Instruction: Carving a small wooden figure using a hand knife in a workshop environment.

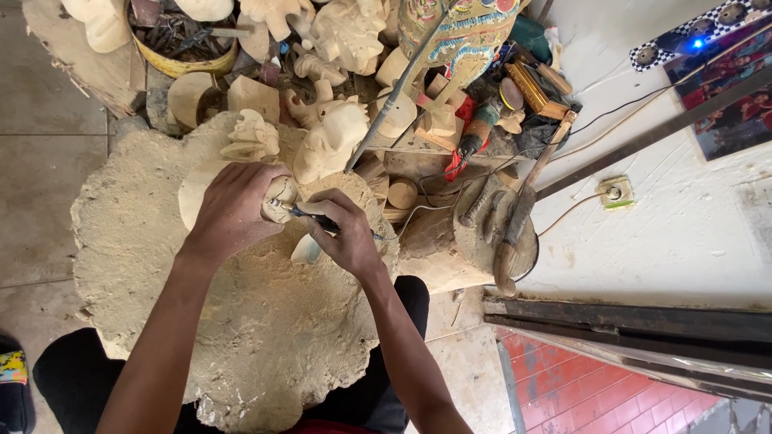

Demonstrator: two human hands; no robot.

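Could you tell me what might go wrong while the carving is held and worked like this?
The left hand grips the small carving right where the tool in the right hand meets it, so a slip could hurt the fingers. The cord trails through the clutter and might snag. Unfinished figures crowd close and could get knocked.

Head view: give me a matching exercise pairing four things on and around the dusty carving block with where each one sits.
Things:
1. Small pale wooden carving piece
2. Thin dark-handled rotary carving tool
3. Yellow round bowl of metal tools
4. Long wooden-handled mallet

Places:
A. Top left, beyond the block
B. In the right hand's grip
C. Leaning on the round stump at right
D. Under the left hand's fingers

Pairs: 1-D, 2-B, 3-A, 4-C
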